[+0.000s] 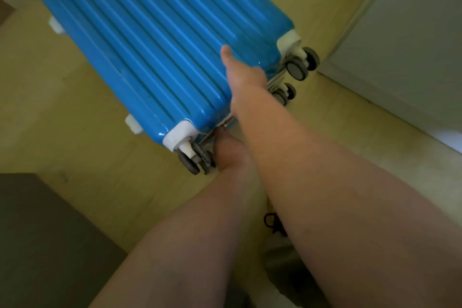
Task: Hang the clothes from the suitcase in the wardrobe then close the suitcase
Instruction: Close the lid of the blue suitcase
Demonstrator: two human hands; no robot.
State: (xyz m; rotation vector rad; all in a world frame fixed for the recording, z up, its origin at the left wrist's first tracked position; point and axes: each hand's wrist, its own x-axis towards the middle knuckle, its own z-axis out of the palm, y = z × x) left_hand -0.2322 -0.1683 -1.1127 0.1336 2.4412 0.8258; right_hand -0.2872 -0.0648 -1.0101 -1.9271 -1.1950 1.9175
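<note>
Since the suitcase (155, 52) lay with its shells together on the pale floor (75, 97), I judged the hanging done and only fastening left. Below-left of the suitcase stood a dark cabinet (45, 232). At its wheel end my left hand (227, 150) reached the seam, fingers hidden. My right hand (246, 77) laid its thumb on the shell, fingers over the edge, grip unclear. Right of the suitcase was a white panel (405, 40).

Suitcase (150, 45) lies flat on the floor (75, 112), wheels (298, 67) toward me. My right hand (243, 75) grips the wheel-end edge, thumb on the top shell. My left hand (227, 150) sits lower at that end (fingers hidden). Piece of furniture (45, 232) near left; panel (405, 45) right of the wheels.
</note>
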